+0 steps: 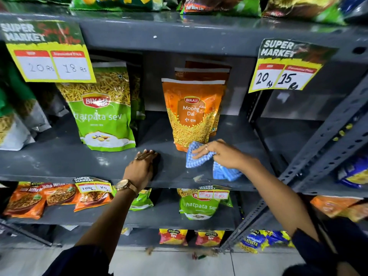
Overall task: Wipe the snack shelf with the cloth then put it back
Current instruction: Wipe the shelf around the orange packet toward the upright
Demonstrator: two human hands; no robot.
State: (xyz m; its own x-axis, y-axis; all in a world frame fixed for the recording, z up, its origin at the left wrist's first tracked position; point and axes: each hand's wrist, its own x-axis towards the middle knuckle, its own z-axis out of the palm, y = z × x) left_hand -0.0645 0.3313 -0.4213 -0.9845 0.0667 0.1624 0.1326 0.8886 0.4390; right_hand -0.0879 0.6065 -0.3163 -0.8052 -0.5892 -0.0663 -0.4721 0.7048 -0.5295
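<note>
Cloth point(201, 159) under right hand point(221, 154) on shelf point(79, 162); left hand point(142, 166) flat alongside

The right hand point(217, 154) is covering the middle of the blue checked cloth point(201, 158), which is hiding the Moong Dal pouch's point(192, 114) lower corner. Top-row packets point(219, 5) are running off the upper frame edge.

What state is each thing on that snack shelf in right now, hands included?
Cloth: crumpled on the shelf, under the right hand.
Right hand: pressing the cloth.
Left hand: flat on the shelf, empty.
Moong Dal pouch: upright, sealed.
Chatpata sev pouch: upright, sealed.
</note>
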